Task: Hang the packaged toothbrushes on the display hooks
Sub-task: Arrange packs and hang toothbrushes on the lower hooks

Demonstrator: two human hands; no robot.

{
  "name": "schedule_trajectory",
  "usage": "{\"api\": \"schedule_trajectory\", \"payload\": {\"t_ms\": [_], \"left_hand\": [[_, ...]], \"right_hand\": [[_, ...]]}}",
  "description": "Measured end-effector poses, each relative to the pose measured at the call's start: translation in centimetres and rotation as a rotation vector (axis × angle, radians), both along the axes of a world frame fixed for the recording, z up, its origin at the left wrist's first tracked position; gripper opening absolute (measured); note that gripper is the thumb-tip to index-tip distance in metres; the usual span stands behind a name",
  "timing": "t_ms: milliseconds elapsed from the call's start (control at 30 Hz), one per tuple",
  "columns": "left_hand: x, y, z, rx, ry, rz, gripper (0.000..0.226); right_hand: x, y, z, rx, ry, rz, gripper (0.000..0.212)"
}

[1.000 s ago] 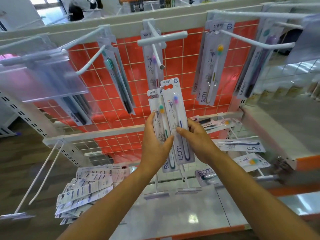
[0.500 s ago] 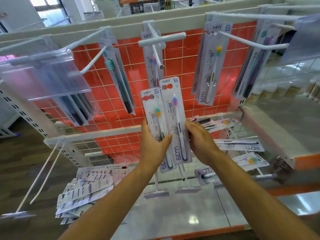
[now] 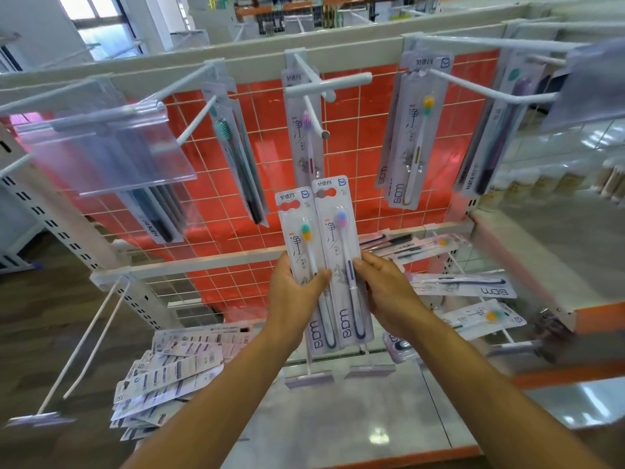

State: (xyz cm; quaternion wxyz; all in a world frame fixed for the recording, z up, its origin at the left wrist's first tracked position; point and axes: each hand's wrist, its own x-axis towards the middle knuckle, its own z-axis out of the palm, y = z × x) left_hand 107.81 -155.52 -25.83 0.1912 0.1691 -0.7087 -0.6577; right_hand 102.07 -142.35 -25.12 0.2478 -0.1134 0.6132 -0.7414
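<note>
Two packaged toothbrushes stand upright side by side in front of the red grid panel. My left hand (image 3: 294, 292) grips the left pack (image 3: 297, 242), which has a green and yellow brush head. My right hand (image 3: 385, 289) holds the right pack (image 3: 338, 238), with a pink and blue head, thumb on its front. Both packs sit just below the tip of the centre display hook (image 3: 313, 120), where one pack (image 3: 304, 143) hangs. More packs hang on the hook to the right (image 3: 406, 143).
A pile of packs (image 3: 169, 374) lies on the low shelf at the left. Loose packs (image 3: 463, 286) lie on the lower hooks at the right. White hooks (image 3: 189, 126) jut out at the left, with a clear label holder (image 3: 108, 150). A shelf edge (image 3: 527, 265) stands right.
Both hands have drawn the two packs slightly leftward and closer together; the left pack now stands a little higher beside the right one. The view shifted slightly.
</note>
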Motion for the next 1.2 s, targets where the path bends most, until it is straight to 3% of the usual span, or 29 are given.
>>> {"api": "schedule_trajectory", "payload": {"t_ms": [333,467,567,900,1200], "left_hand": [[1.1,-1.1,0.4,0.07,-0.008,-0.005,0.038],[2.1,-2.1,0.5,0.231,-0.023,-0.064,0.023],[2.8,-3.1,0.6,0.325,-0.023,-0.072,0.025],[4.7,-4.6,0.6,0.253,-0.045,-0.099,0.017],[6.5,-6.4,0.3,0.318,-0.048,-0.162,0.021]], "right_hand": [[1.4,-1.4,0.1,0.02,-0.02,-0.034,0.025],[2.1,-2.3,0.1,0.041,-0.017,-0.051,0.025],[2.7,-2.9,0.3,0.063,-0.024,-0.058,0.026],[4.9,-4.6,0.1,0.067,-0.021,-0.117,0.026],[6.9,-6.2,-0.5,0.051,-0.011,-0.187,0.024]]}}
